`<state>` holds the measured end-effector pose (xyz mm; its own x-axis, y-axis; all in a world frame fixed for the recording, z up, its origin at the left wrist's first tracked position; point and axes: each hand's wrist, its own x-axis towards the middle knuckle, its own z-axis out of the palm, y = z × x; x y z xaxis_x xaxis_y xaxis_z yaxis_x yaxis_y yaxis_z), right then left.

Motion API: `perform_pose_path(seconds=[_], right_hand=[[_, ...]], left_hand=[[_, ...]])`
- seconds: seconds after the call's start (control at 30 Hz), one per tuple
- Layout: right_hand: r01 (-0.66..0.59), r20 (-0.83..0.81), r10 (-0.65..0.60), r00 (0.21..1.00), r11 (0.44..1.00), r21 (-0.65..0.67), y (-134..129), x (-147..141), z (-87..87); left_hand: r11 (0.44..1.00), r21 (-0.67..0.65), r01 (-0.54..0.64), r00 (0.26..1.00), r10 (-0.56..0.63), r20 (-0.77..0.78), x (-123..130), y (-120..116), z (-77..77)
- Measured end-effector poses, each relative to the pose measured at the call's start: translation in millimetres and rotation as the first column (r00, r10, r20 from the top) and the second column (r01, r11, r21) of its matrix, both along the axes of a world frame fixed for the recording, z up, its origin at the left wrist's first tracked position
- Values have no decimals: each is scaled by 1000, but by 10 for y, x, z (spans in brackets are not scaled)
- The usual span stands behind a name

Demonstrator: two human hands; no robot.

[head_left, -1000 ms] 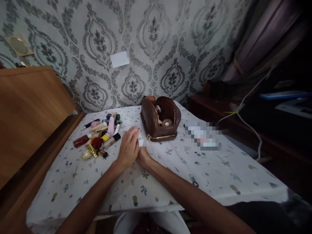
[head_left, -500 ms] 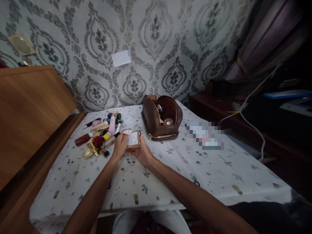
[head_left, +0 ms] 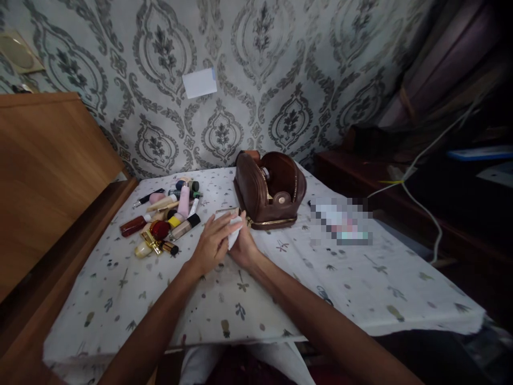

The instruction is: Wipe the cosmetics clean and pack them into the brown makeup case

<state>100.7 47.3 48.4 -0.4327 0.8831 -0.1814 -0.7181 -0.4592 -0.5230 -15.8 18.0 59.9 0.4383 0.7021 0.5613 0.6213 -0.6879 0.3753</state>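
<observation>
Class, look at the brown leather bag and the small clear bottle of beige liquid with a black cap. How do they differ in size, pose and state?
The brown leather bag is much larger than the small clear bottle of beige liquid. The bag stands upright on its base, while the bottle lies on its side. The bag gapes open, whereas the bottle has its cap on. Both rest on the white patterned tablecloth.

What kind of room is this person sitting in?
Probably a room in a home, perhaps a bedroom: there is damask-patterned wallpaper, a curtain tied back at the right, and a printed tablecloth with a brown cosmetics bag on it.
</observation>
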Motion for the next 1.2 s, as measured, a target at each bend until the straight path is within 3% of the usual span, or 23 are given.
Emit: perform_pose_path(seconds=[0.13,0.27,0.43,0.53,0.67,0.9,1.2], right_hand=[[-52,-74,50,996,998,-29,44,123,79],[11,-92,-15,996,999,-50,62,168,103],[0,-99,-13,995,992,-123,63,132,73],[9,-89,-22,996,991,-135,55,122,70],[3,-27,-5,1000,996,-86,21,111,79],[-70,-22,70,997,997,27,-26,38,29],[-26,-91,27,995,1000,17,20,56,31]], left_hand=[[990,135,40,998,-34,-43,-3,-5,1],[981,193,16,993,-38,110,-18,11,-20],[994,69,-83,953,58,298,-31,-8,-3],[997,-44,-66,915,79,397,-50,1,-19],[990,-134,-36,895,91,436,-56,30,-64],[946,-300,-124,823,267,501,-73,85,-114],[954,-287,-88,762,250,598,-69,133,-49]])
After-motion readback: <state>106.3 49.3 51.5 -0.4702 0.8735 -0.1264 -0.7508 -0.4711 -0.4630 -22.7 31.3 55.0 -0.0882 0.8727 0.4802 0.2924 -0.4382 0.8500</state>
